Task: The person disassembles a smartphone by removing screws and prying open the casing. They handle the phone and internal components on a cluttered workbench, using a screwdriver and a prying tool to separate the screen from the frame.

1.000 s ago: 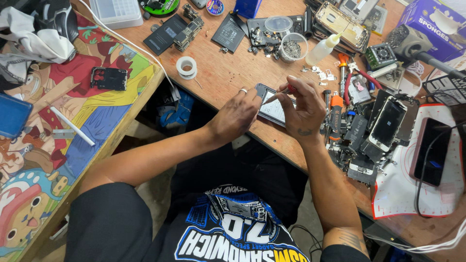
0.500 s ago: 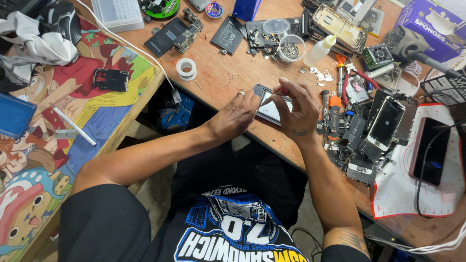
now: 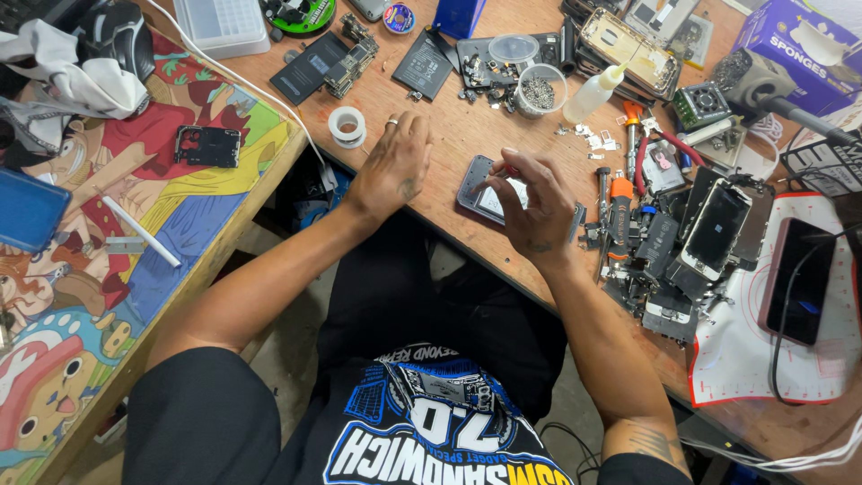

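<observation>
Phone frame (image 3: 485,190) pinched by right hand (image 3: 539,207); left hand (image 3: 395,166) flat, empty, near tape roll (image 3: 347,126).

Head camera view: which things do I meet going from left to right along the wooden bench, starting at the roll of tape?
Roll of white tape → left hand → opened phone → right hand → orange-handled screwdriver → phone with dark screen → black phone on the white mat.
</observation>
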